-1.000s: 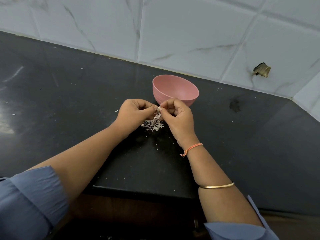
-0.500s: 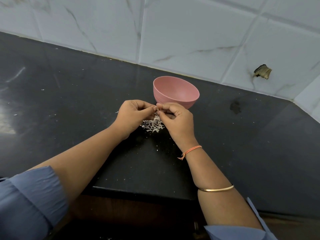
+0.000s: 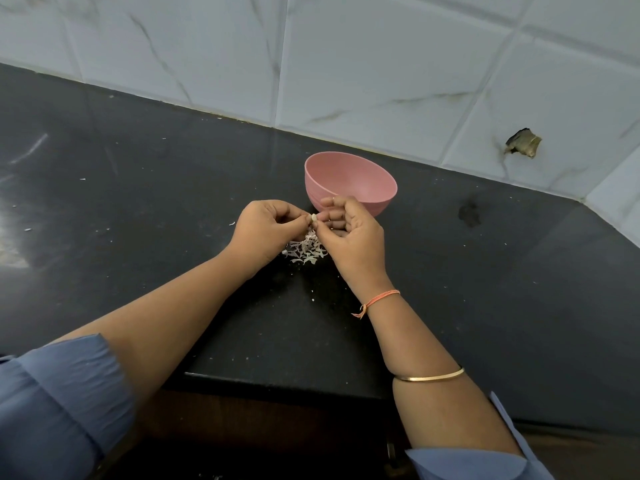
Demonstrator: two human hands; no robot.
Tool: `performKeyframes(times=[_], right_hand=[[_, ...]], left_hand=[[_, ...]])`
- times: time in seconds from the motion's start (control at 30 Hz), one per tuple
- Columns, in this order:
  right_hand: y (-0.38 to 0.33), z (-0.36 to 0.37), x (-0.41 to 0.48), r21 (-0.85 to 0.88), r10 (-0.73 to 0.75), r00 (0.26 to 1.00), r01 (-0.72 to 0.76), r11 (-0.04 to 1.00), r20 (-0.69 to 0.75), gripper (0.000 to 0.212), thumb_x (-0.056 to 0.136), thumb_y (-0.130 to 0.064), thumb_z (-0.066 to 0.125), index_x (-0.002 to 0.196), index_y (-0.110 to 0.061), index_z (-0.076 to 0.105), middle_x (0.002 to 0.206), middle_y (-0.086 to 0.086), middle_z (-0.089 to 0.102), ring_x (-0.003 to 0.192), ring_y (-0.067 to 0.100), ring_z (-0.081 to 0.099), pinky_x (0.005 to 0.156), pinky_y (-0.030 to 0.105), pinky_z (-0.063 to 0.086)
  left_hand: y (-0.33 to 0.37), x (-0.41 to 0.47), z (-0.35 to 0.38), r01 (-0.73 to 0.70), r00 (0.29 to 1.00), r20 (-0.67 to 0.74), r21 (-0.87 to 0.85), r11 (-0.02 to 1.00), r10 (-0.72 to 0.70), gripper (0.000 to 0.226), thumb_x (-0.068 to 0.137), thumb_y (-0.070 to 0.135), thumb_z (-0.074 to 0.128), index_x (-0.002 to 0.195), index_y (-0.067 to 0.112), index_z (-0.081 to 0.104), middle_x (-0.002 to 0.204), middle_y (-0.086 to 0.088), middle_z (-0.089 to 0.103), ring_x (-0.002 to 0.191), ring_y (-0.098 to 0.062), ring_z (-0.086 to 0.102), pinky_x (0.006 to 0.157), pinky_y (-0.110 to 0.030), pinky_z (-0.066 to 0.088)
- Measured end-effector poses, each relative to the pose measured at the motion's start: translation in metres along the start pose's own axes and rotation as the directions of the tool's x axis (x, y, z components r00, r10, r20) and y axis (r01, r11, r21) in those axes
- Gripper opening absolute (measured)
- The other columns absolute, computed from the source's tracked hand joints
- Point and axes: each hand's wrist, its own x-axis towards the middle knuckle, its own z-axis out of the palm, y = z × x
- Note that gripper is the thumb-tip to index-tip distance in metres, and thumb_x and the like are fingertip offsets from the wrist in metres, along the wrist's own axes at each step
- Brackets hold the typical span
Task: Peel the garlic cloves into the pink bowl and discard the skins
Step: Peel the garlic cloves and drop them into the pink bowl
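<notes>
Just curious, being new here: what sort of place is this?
Probably a home kitchen: dark stone counter, white marbled wall tiles, and a garlic clove held over peeled skins by a pink bowl.

This looks like a home kitchen. A polished black stone counter point(image 3: 138, 188) runs to a corner at 2 o'clock. White marble-veined wall tiles point(image 3: 363, 64) with grey grout back it from 10 to 3 o'clock. One tile at 2 o'clock has a broken hole point(image 3: 522, 143). Near the middle stands a pink bowl point(image 3: 349, 181), with a heap of garlic skins point(image 3: 306, 252) at its 7 o'clock. Pale crumbs speckle the counter.
</notes>
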Motion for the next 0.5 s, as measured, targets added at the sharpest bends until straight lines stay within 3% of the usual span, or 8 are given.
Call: performKeyframes(times=[0.07, 0.17, 0.33, 0.5], right_hand=[[-0.0012, -0.0005, -0.0003, -0.01, -0.023, 1.0, 0.023, 1.0, -0.015, 0.027, 0.08, -0.002, 0.069, 0.098, -0.018, 0.058, 0.08, -0.001, 0.063, 0.073, 0.002, 0.062, 0.068, 0.013, 0.052], [-0.0022, -0.0016, -0.0013, -0.088, -0.065, 0.998, 0.063, 0.994, -0.023, 0.026, 0.08, -0.001, 0.068, 0.101, -0.012, 0.058, 0.079, -0.002, 0.062, 0.071, 0.005, 0.062, 0.066, 0.012, 0.052], [-0.0017, 0.0002, -0.0024, -0.358, -0.232, 0.972, 0.227, 0.906, 0.03, 0.029, 0.081, -0.001, 0.063, 0.108, -0.011, 0.056, 0.078, -0.002, 0.06, 0.069, 0.013, 0.059, 0.067, 0.029, 0.054], [-0.0026, 0.002, -0.0033, -0.475, -0.318, 0.942, 0.33, 0.816, 0.109, 0.032, 0.08, 0.001, 0.06, 0.109, -0.009, 0.054, 0.078, 0.0, 0.06, 0.073, 0.015, 0.054, 0.069, 0.032, 0.05]], left_hand=[[0.0013, -0.0009, 0.0009, 0.002, 1.0, 0.012, -0.014, 1.0, -0.002, 0.009, 0.085, 0.014, 0.066, 0.078, 0.016, 0.07, 0.075, -0.005, 0.071, 0.064, -0.006, 0.064, 0.065, -0.023, 0.055], [0.0019, -0.0014, 0.0015, -0.003, 0.999, 0.033, -0.021, 1.0, 0.004, 0.006, 0.085, 0.014, 0.066, 0.084, 0.013, 0.072, 0.08, -0.008, 0.072, 0.071, -0.012, 0.068, 0.073, -0.028, 0.056], [0.0018, -0.0022, 0.0022, -0.026, 0.999, 0.038, 0.012, 1.0, 0.026, 0.007, 0.085, 0.016, 0.067, 0.084, 0.013, 0.073, 0.081, -0.011, 0.072, 0.08, -0.028, 0.069, 0.078, -0.04, 0.056], [0.0007, -0.0017, 0.0005, -0.04, 0.999, 0.029, 0.051, 0.998, 0.039, 0.008, 0.085, 0.014, 0.065, 0.082, 0.015, 0.073, 0.079, -0.008, 0.072, 0.078, -0.025, 0.069, 0.076, -0.039, 0.057]])
